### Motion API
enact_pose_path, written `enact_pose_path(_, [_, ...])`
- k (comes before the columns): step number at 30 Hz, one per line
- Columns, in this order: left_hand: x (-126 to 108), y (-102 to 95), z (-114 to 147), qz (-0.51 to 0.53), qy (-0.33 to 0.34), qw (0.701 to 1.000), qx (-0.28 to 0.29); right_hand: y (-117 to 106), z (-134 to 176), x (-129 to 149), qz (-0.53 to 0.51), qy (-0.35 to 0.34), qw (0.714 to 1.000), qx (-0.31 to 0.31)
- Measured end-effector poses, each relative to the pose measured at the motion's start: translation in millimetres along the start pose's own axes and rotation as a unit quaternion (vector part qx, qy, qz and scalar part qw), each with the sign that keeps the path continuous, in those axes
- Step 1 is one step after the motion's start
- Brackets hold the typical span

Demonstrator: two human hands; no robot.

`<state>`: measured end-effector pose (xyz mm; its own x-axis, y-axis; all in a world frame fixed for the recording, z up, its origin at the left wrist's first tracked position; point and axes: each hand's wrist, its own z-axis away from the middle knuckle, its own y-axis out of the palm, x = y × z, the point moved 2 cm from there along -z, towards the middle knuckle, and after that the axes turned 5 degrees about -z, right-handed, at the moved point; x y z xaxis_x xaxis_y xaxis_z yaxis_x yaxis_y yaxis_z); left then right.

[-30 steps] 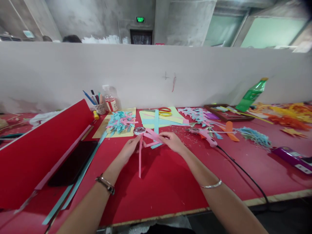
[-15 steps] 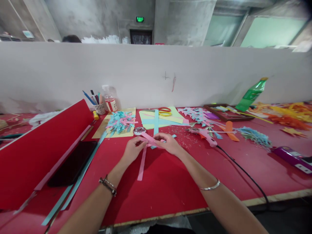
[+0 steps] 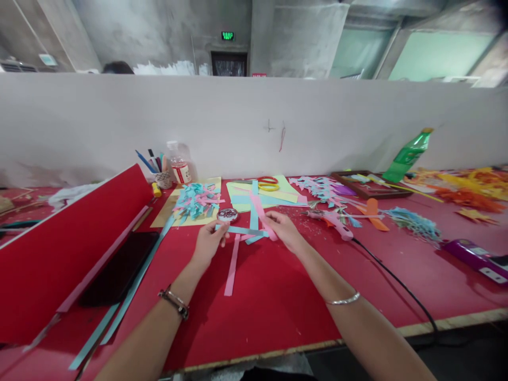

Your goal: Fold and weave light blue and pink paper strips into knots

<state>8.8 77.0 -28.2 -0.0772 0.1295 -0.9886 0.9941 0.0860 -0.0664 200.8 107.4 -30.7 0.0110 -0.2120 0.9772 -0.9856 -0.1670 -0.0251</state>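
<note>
My left hand (image 3: 209, 242) pinches one end of a light blue paper strip (image 3: 244, 230), which stretches sideways toward my right hand. At its other side, my right hand (image 3: 283, 231) grips a pink paper strip (image 3: 259, 209) that slants up and away from the fingers. The two strips meet close to the right fingertips, among other crossed strips. Below them a second pink strip (image 3: 232, 270) hangs down over the red table. Another light blue strip (image 3: 254, 203) runs away from me behind the crossing. A small round tin (image 3: 227, 215) sits just beyond my left hand.
Beyond my hands lie scissors (image 3: 269, 183) on paper sheets and a heap of pink and blue curls (image 3: 197, 200). A pink glue gun (image 3: 337, 223) with a black cord lies at right. A phone (image 3: 121, 270) and a leaning red board (image 3: 71, 254) stand left.
My left hand has let go of the pink strip and now holds the blue one, slightly further left. The pink strip has swung up and away, held at my right hand.
</note>
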Motion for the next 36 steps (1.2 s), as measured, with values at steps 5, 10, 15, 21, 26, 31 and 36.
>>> enact_pose_path(5, [5.2, -7.4, -7.0, 0.237, -0.045, 0.97, -0.007, -13.1, -4.7, -4.8, -0.17, 0.022, 0.977, -0.124])
enact_pose_path(10, [1.2, -15.3, -10.3, 0.374, -0.056, 0.925, -0.028, -18.9, -7.7, -8.7, -0.279, 0.036, 0.948, -0.147])
enact_pose_path(15, [-5.4, -23.3, -12.2, 0.48, -0.064, 0.875, 0.002, -20.4, -11.7, -15.6, -0.296, 0.048, 0.939, -0.166])
enact_pose_path(21, [-12.4, -29.8, -12.1, 0.517, -0.022, 0.855, 0.041, -13.8, -6.0, -7.6, -0.066, -0.045, 0.962, -0.26])
enact_pose_path(26, [-11.6, -24.1, -6.1, 0.483, -0.038, 0.869, 0.103, 2.7, 8.1, 11.8, 0.129, -0.171, 0.96, -0.183])
enact_pose_path(31, [-12.6, -20.9, -0.6, 0.455, -0.048, 0.872, 0.175, 16.9, 17.8, 22.1, 0.165, -0.204, 0.964, 0.03])
enact_pose_path(36, [-17.8, -13.8, 8.1, 0.43, -0.074, 0.868, 0.238, 28.5, 25.4, 30.4, 0.251, -0.238, 0.936, 0.071])
